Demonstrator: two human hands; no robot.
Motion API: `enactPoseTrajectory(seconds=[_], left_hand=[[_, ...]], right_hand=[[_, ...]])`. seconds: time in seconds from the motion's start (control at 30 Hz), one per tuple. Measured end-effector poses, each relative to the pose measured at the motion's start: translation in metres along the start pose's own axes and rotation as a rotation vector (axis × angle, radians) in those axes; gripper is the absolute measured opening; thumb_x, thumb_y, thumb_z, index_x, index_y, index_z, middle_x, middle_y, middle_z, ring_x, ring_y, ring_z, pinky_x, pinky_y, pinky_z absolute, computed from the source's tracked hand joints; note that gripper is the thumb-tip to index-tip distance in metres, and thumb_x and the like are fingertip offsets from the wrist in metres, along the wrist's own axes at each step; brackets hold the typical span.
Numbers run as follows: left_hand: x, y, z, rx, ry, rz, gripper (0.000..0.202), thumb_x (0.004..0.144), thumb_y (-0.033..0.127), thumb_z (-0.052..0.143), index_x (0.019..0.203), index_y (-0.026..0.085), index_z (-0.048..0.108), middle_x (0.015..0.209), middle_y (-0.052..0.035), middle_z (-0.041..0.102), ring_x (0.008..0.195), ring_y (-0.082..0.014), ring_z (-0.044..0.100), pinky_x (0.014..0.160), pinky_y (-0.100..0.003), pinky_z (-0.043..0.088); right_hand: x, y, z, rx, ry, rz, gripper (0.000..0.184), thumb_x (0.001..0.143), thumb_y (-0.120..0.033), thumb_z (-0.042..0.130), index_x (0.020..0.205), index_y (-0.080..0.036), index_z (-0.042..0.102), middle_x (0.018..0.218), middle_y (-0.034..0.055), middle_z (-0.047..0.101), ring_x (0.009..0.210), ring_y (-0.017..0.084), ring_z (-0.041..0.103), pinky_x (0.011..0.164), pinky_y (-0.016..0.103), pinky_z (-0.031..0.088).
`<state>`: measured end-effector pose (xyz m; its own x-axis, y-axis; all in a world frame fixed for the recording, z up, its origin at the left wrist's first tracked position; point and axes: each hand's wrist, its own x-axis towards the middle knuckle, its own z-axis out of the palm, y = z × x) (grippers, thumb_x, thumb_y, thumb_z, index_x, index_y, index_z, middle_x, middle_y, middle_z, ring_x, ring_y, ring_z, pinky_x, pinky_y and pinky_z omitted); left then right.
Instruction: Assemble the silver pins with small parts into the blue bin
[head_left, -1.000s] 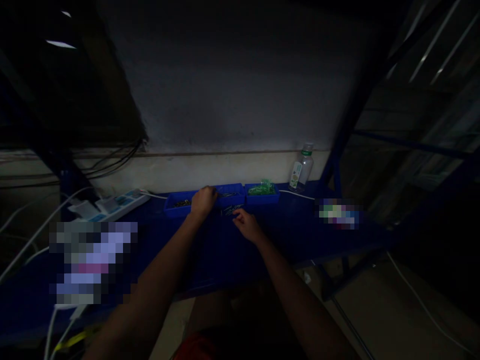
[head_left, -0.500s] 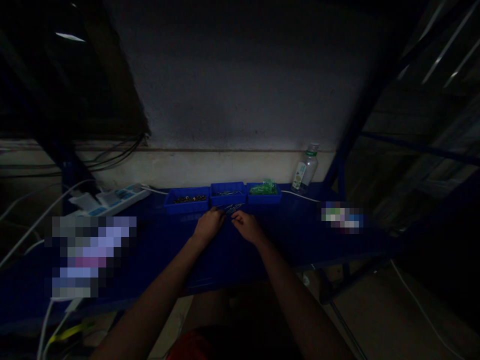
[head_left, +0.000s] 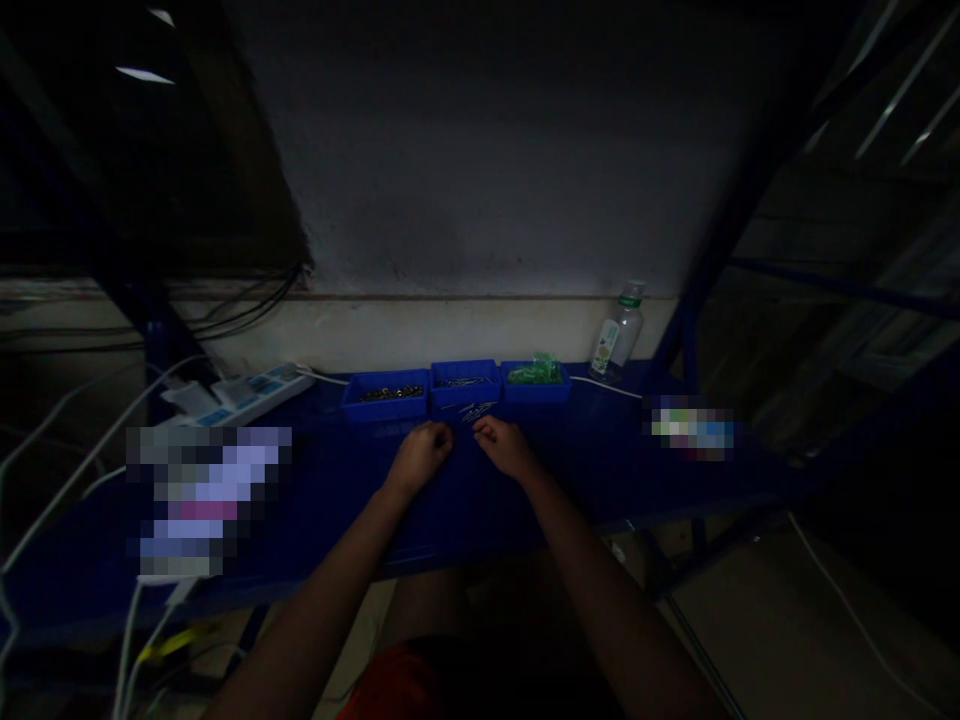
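Observation:
The scene is very dark. My left hand (head_left: pixel 421 455) and my right hand (head_left: pixel 506 445) rest close together on a blue shelf (head_left: pixel 570 470), both with fingers curled in a pinch. A few thin metal pins (head_left: pixel 474 411) lie on the shelf just beyond the fingertips. Behind them stand three small blue trays: the left tray (head_left: pixel 384 396) with small dark parts, the middle tray (head_left: pixel 465 382) with metal pins, the right tray (head_left: pixel 535 380) with green parts. What the fingers pinch is too small to make out.
A clear plastic bottle (head_left: pixel 619 335) stands at the back right by a blue upright. A white power strip (head_left: pixel 247 395) with white cables lies at the back left. Blurred patches sit on the shelf at left and right. A grey wall rises behind.
My left hand has come back from the left and middle trays to the shelf in front of them, beside my right hand. My right hand has shifted slightly toward me.

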<state>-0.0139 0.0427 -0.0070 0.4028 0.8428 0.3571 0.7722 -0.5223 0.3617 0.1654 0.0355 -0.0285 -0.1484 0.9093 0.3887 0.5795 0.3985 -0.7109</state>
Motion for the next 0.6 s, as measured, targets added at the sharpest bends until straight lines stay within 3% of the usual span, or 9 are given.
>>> enactPoseTrajectory(seconds=[0.23, 0.47, 0.6], left_hand=[[0.000, 0.011, -0.005, -0.108, -0.092, 0.147, 0.016, 0.076, 0.023, 0.045, 0.082, 0.019, 0.059, 0.076, -0.0015, 0.059, 0.073, -0.0146, 0.051, 0.068, -0.024, 0.038], [-0.002, 0.017, -0.011, -0.181, -0.115, 0.154, 0.016, 0.074, 0.021, 0.046, 0.080, 0.019, 0.060, 0.078, -0.0008, 0.061, 0.075, -0.0146, 0.052, 0.070, -0.025, 0.040], [-0.001, 0.016, -0.012, -0.253, -0.074, 0.137, 0.019, 0.076, 0.024, 0.045, 0.084, 0.018, 0.061, 0.082, -0.0011, 0.062, 0.075, -0.0136, 0.053, 0.071, -0.024, 0.040]], right_hand=[[-0.001, -0.003, -0.001, -0.095, -0.058, -0.090, 0.022, 0.081, -0.021, 0.049, 0.101, -0.020, 0.057, 0.088, 0.0022, 0.058, 0.081, 0.012, 0.053, 0.076, 0.024, 0.038], [-0.001, -0.004, -0.003, -0.101, -0.085, -0.092, 0.014, 0.082, -0.022, 0.047, 0.087, -0.020, 0.060, 0.084, 0.0016, 0.057, 0.078, 0.012, 0.052, 0.073, 0.023, 0.037], [-0.002, -0.006, -0.004, -0.084, -0.080, -0.085, 0.013, 0.082, -0.024, 0.049, 0.087, -0.020, 0.060, 0.083, 0.0012, 0.057, 0.075, 0.011, 0.051, 0.070, 0.022, 0.037]])
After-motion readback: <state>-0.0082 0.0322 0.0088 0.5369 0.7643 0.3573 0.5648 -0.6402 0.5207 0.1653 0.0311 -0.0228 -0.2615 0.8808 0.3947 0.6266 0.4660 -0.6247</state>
